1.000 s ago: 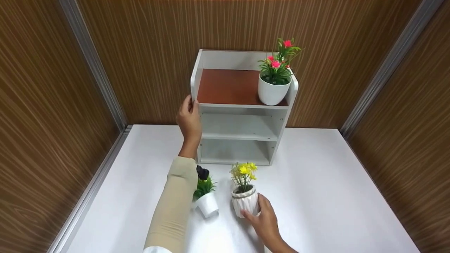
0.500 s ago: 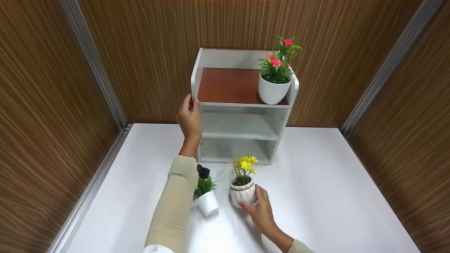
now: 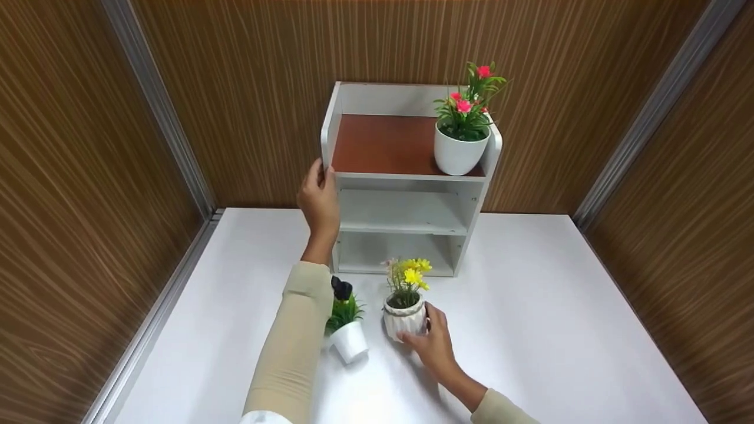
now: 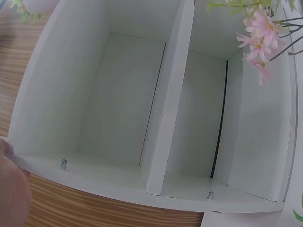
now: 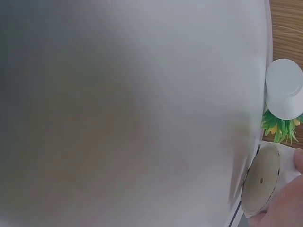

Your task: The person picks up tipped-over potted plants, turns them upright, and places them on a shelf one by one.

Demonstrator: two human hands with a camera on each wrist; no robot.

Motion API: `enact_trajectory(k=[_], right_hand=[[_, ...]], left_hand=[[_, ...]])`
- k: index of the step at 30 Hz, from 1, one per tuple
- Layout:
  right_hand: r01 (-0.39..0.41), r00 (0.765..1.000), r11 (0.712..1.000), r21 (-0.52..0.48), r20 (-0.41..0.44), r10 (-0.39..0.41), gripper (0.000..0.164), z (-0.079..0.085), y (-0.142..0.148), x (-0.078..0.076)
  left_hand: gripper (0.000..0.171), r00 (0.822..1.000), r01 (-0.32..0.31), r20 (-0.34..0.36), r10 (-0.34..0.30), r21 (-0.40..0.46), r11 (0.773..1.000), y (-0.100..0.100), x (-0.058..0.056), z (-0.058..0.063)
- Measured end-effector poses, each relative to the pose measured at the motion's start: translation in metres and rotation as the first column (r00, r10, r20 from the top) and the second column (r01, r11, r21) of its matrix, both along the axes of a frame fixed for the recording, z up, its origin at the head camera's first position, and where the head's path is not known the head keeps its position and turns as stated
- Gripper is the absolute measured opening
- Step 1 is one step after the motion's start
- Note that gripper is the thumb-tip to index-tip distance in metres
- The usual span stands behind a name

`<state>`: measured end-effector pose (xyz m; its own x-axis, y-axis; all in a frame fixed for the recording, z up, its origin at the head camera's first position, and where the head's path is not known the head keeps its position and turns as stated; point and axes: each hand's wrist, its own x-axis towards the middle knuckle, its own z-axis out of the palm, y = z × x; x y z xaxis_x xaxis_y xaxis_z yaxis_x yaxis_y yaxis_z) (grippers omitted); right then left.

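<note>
In the head view, my left hand (image 3: 318, 197) grips the left side panel of a white shelf unit (image 3: 406, 176), just below its brown top. The left wrist view shows part of that hand (image 4: 13, 194) at the panel's edge. My right hand (image 3: 435, 347) holds a ribbed white flowerpot (image 3: 403, 321) with yellow flowers (image 3: 413, 274) by its right side, in front of the lowest shelf. In the right wrist view the flowerpot's round underside (image 5: 261, 180) faces the camera, fingers beside it. Pale pink flowers (image 4: 260, 35) show in the left wrist view.
A smaller white pot (image 3: 350, 341) with green leaves leans on the white table (image 3: 542, 318), partly behind the left sleeve (image 3: 288, 347). On the unit's top right stands a white pot (image 3: 459, 153) with red flowers. Wood-grain walls (image 3: 235, 118) enclose the table.
My right hand has carried the yellow-flowered pot forward towards the shelf unit and slightly left. My left hand keeps its grip on the side panel.
</note>
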<state>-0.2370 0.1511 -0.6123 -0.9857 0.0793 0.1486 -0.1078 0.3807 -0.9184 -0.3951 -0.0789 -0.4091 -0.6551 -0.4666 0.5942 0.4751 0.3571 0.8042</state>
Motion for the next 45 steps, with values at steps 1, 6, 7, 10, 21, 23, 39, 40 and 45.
enact_trajectory(k=[1, 6, 7, 10, 21, 23, 39, 40, 45], right_hand=[[-0.001, 1.000, 1.000, -0.008, 0.000, 0.001, 0.086, -0.001, -0.001, -0.001], [-0.004, 1.000, 0.999, -0.034, -0.003, 0.004, 0.085, -0.002, -0.004, -0.004], [-0.005, 1.000, 0.999, -0.038, -0.005, 0.005, 0.085, -0.002, -0.004, -0.005], [-0.009, 1.000, 1.000, -0.029, -0.014, 0.009, 0.085, -0.002, -0.005, -0.006], [-0.003, 1.000, 1.000, -0.001, -0.024, 0.003, 0.087, -0.008, -0.006, -0.006], [0.007, 0.999, 1.000, 0.013, -0.034, -0.006, 0.086, -0.009, -0.006, -0.006], [0.005, 1.000, 1.000, -0.007, 0.008, -0.005, 0.082, -0.011, -0.007, 0.002], [0.005, 1.000, 1.000, -0.012, 0.011, -0.005, 0.082, -0.011, -0.007, 0.002], [-0.010, 1.000, 0.998, -0.068, 0.022, 0.011, 0.082, -0.011, -0.006, 0.002]], left_hand=[[0.036, 1.000, 0.001, -0.001, -0.001, 0.000, 1.000, 0.000, 0.000, 0.000], [0.036, 1.000, -0.004, -0.008, 0.004, 0.003, 1.000, 0.000, 0.000, -0.001], [0.036, 1.000, -0.008, -0.011, 0.008, 0.005, 1.000, 0.000, 0.000, -0.001], [0.036, 1.000, -0.010, -0.009, 0.010, 0.011, 1.000, 0.001, 0.000, 0.000], [0.035, 1.000, -0.024, 0.002, 0.024, 0.022, 0.999, 0.000, 0.001, 0.000], [0.035, 1.000, -0.020, 0.006, 0.020, 0.024, 1.000, -0.001, 0.001, 0.000], [0.035, 1.000, -0.017, 0.005, 0.017, 0.030, 0.999, -0.003, 0.003, -0.001], [0.035, 1.000, -0.017, 0.004, 0.017, 0.029, 0.999, -0.003, 0.003, -0.001], [0.036, 1.000, -0.021, 0.002, 0.021, 0.008, 1.000, -0.003, 0.002, -0.002]])
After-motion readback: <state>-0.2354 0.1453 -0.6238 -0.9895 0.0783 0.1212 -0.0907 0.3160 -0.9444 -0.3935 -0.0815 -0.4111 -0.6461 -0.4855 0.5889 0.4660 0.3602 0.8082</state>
